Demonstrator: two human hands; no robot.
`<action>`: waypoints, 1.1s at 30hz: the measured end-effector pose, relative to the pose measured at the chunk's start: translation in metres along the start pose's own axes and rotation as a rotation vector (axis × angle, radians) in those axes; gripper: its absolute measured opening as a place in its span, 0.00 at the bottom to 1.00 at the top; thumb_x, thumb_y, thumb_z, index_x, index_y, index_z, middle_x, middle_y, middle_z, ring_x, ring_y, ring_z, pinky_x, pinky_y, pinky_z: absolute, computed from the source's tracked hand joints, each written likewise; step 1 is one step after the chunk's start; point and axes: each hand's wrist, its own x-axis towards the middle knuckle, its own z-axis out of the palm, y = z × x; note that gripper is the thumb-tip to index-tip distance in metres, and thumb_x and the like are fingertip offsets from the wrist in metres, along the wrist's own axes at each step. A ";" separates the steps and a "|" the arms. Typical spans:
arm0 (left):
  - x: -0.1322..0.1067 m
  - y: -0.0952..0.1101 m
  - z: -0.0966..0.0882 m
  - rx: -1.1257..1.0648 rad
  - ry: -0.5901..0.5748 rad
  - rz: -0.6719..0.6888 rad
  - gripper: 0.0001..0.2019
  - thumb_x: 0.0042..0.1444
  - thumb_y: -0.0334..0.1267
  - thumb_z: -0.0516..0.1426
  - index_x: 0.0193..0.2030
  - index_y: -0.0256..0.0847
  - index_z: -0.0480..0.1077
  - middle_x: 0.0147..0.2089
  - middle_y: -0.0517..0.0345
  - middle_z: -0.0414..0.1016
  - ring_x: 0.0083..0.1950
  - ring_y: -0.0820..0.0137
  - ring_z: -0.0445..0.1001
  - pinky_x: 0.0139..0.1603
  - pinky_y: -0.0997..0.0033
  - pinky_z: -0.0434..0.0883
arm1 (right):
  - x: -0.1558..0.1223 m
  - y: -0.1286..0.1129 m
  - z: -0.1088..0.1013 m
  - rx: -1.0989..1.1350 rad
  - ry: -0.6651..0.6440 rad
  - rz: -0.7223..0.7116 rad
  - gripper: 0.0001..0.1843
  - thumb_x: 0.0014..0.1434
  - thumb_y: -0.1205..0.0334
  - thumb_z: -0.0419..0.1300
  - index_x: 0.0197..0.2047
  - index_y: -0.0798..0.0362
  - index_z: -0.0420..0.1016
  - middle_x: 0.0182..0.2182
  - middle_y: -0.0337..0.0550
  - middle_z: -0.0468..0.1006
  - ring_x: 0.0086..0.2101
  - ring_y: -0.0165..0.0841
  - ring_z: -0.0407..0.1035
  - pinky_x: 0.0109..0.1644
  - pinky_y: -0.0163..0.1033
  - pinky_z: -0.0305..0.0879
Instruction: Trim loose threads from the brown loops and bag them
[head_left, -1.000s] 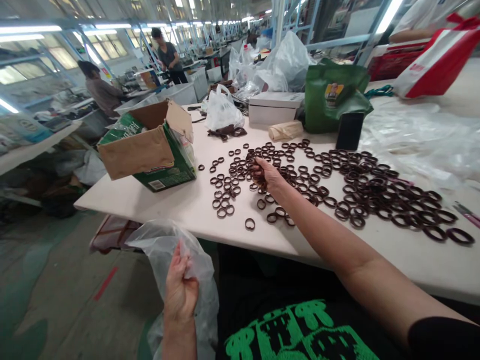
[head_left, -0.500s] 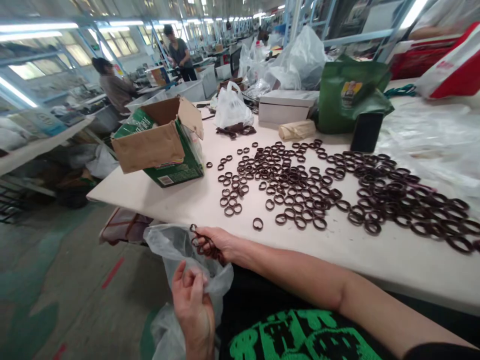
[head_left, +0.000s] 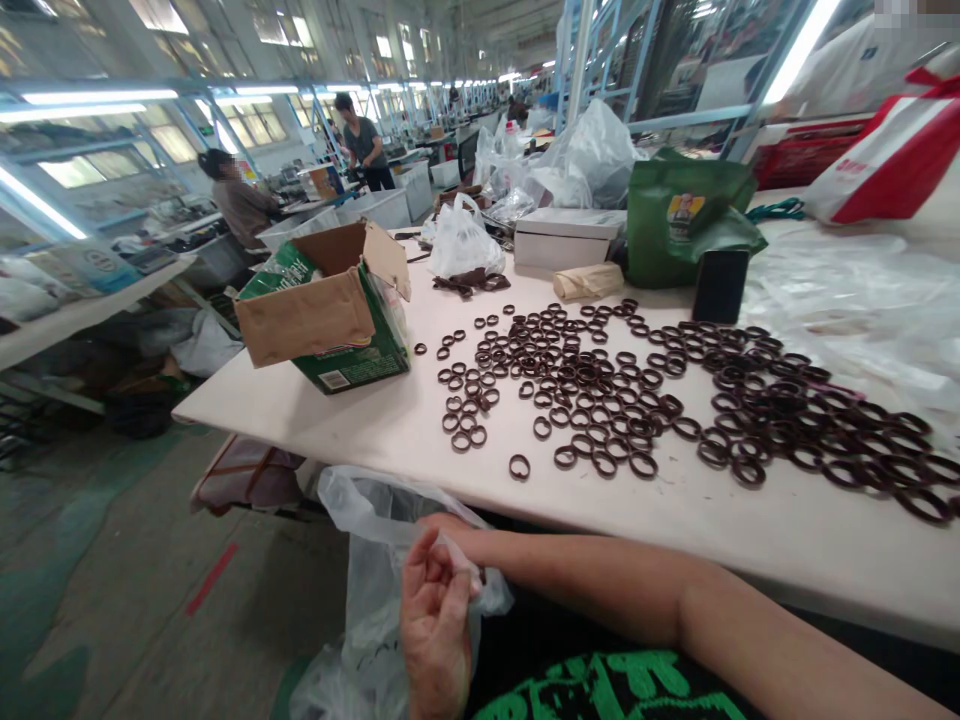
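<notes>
My left hand (head_left: 439, 625) pinches the rim of a clear plastic bag (head_left: 367, 590) that hangs in front of the table edge. Behind it, my right hand (head_left: 450, 530) reaches into the bag's mouth. The bag and my left hand cover its fingers, so what they hold does not show. Many dark brown rings (head_left: 592, 375) lie spread across the white tabletop (head_left: 300, 420), thickest towards the right. One lone ring (head_left: 519, 467) sits near the front edge, just beyond my right wrist.
An open cardboard box (head_left: 322, 310) stands on the table's left. Behind the rings are a white plastic bag (head_left: 465, 240), a white box (head_left: 566, 240), a green pouch (head_left: 679, 220) and a black phone (head_left: 720, 287). Clear plastic sheeting (head_left: 855, 300) covers the right side. Two people work at the far left.
My right hand, holding several brown rings above the bag's mouth before, has gone down into the bag. My left hand has moved right and closed on the bag's rim.
</notes>
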 end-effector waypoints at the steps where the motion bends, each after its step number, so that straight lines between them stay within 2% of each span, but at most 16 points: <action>1: 0.000 0.000 -0.001 -0.004 0.013 -0.004 0.27 0.45 0.39 0.71 0.53 0.46 0.72 0.34 0.60 0.74 0.33 0.74 0.74 0.38 0.75 0.75 | 0.001 0.000 -0.002 -0.024 -0.022 -0.006 0.11 0.45 0.66 0.69 0.21 0.49 0.71 0.15 0.30 0.62 0.17 0.26 0.55 0.15 0.28 0.50; 3: 0.002 0.002 -0.005 -0.024 0.054 -0.002 0.27 0.43 0.40 0.71 0.52 0.47 0.73 0.37 0.59 0.75 0.34 0.73 0.75 0.38 0.74 0.75 | 0.002 -0.004 -0.006 -0.162 -0.031 -0.011 0.13 0.43 0.66 0.71 0.18 0.46 0.70 0.13 0.30 0.59 0.17 0.28 0.55 0.14 0.30 0.48; 5: 0.005 0.006 -0.010 -0.052 0.095 -0.018 0.27 0.43 0.41 0.72 0.51 0.49 0.74 0.38 0.59 0.76 0.34 0.75 0.74 0.36 0.77 0.74 | -0.003 -0.013 -0.013 -0.478 -0.055 -0.097 0.14 0.43 0.66 0.72 0.17 0.47 0.70 0.13 0.31 0.58 0.18 0.28 0.55 0.16 0.32 0.47; 7: 0.007 0.011 -0.014 -0.065 0.123 -0.045 0.25 0.44 0.41 0.71 0.51 0.49 0.75 0.38 0.60 0.76 0.32 0.77 0.72 0.34 0.79 0.72 | -0.011 -0.029 -0.027 -0.804 -0.103 -0.218 0.09 0.49 0.65 0.69 0.22 0.47 0.75 0.15 0.33 0.64 0.20 0.28 0.59 0.20 0.33 0.51; 8: 0.008 0.014 -0.015 -0.065 0.129 -0.054 0.24 0.44 0.41 0.71 0.51 0.49 0.75 0.37 0.59 0.76 0.31 0.77 0.71 0.33 0.80 0.72 | -0.015 -0.039 -0.038 -0.915 -0.077 -0.271 0.05 0.54 0.64 0.67 0.27 0.46 0.78 0.18 0.33 0.69 0.22 0.29 0.63 0.24 0.33 0.55; 9: 0.009 0.016 -0.016 -0.064 0.130 -0.057 0.24 0.44 0.41 0.71 0.50 0.48 0.76 0.37 0.59 0.76 0.30 0.78 0.71 0.32 0.80 0.71 | -0.019 -0.050 -0.051 -0.969 -0.007 -0.300 0.04 0.59 0.63 0.63 0.34 0.44 0.80 0.23 0.34 0.74 0.26 0.29 0.67 0.28 0.32 0.59; 11: 0.011 0.019 -0.017 -0.068 0.123 -0.056 0.23 0.44 0.40 0.71 0.49 0.47 0.77 0.37 0.58 0.75 0.29 0.78 0.70 0.31 0.80 0.71 | -0.021 -0.070 -0.081 -1.115 0.372 -0.337 0.08 0.64 0.61 0.59 0.43 0.44 0.80 0.35 0.37 0.79 0.35 0.31 0.71 0.37 0.33 0.63; 13: 0.013 0.020 -0.018 -0.080 0.118 -0.059 0.22 0.43 0.39 0.72 0.47 0.46 0.78 0.36 0.58 0.75 0.28 0.78 0.69 0.29 0.80 0.70 | -0.014 -0.084 -0.112 -1.197 0.637 -0.324 0.12 0.65 0.63 0.57 0.50 0.49 0.79 0.46 0.46 0.77 0.45 0.37 0.70 0.47 0.38 0.63; 15: 0.014 0.019 -0.019 -0.090 0.117 -0.061 0.20 0.42 0.39 0.72 0.44 0.46 0.78 0.34 0.59 0.76 0.27 0.79 0.69 0.28 0.80 0.70 | -0.003 -0.090 -0.138 -1.237 0.711 -0.300 0.13 0.63 0.65 0.59 0.50 0.54 0.78 0.49 0.52 0.76 0.49 0.42 0.67 0.52 0.42 0.60; 17: 0.014 0.017 -0.020 -0.087 0.123 -0.050 0.19 0.41 0.39 0.72 0.42 0.46 0.79 0.33 0.60 0.76 0.26 0.78 0.69 0.28 0.80 0.70 | 0.010 -0.088 -0.154 -1.276 0.715 -0.288 0.11 0.59 0.66 0.63 0.46 0.55 0.80 0.45 0.52 0.77 0.48 0.44 0.67 0.52 0.44 0.59; 21: 0.012 0.021 -0.020 -0.047 0.152 0.022 0.19 0.40 0.39 0.72 0.41 0.47 0.78 0.36 0.58 0.79 0.24 0.77 0.68 0.26 0.77 0.71 | 0.026 -0.078 -0.163 -1.321 0.707 -0.290 0.04 0.59 0.68 0.62 0.36 0.55 0.79 0.37 0.49 0.77 0.45 0.42 0.67 0.53 0.46 0.58; 25: 0.014 0.029 -0.017 0.015 0.190 0.157 0.24 0.39 0.38 0.73 0.45 0.50 0.77 0.52 0.56 0.79 0.24 0.81 0.67 0.24 0.79 0.70 | 0.026 -0.075 -0.163 -1.328 0.703 -0.304 0.08 0.64 0.62 0.60 0.34 0.55 0.75 0.37 0.43 0.75 0.43 0.36 0.68 0.55 0.49 0.61; 27: 0.018 0.029 -0.017 0.021 0.214 0.206 0.25 0.39 0.37 0.72 0.47 0.51 0.77 0.55 0.56 0.78 0.25 0.81 0.68 0.27 0.79 0.71 | 0.022 -0.077 -0.166 -1.306 0.716 -0.311 0.08 0.64 0.63 0.60 0.33 0.55 0.75 0.36 0.42 0.76 0.42 0.36 0.68 0.54 0.48 0.62; 28: 0.021 0.028 -0.018 0.015 0.218 0.201 0.24 0.39 0.37 0.72 0.46 0.51 0.77 0.52 0.56 0.79 0.27 0.79 0.69 0.29 0.78 0.72 | 0.019 -0.078 -0.167 -1.287 0.727 -0.313 0.08 0.63 0.66 0.60 0.32 0.55 0.76 0.35 0.43 0.76 0.42 0.36 0.69 0.53 0.46 0.61; 30: 0.028 0.024 -0.021 -0.003 0.185 0.134 0.20 0.39 0.38 0.72 0.42 0.48 0.78 0.39 0.57 0.81 0.29 0.75 0.72 0.33 0.75 0.74 | 0.010 -0.081 -0.168 -1.236 0.757 -0.314 0.08 0.62 0.69 0.59 0.31 0.54 0.79 0.35 0.46 0.78 0.41 0.37 0.69 0.49 0.43 0.61; 33: 0.036 0.016 -0.018 -0.008 0.063 0.010 0.12 0.38 0.37 0.70 0.32 0.42 0.79 0.25 0.60 0.74 0.30 0.71 0.73 0.35 0.73 0.74 | -0.015 -0.083 -0.161 -1.141 0.772 -0.301 0.09 0.63 0.64 0.60 0.36 0.51 0.82 0.36 0.45 0.80 0.37 0.37 0.71 0.41 0.39 0.61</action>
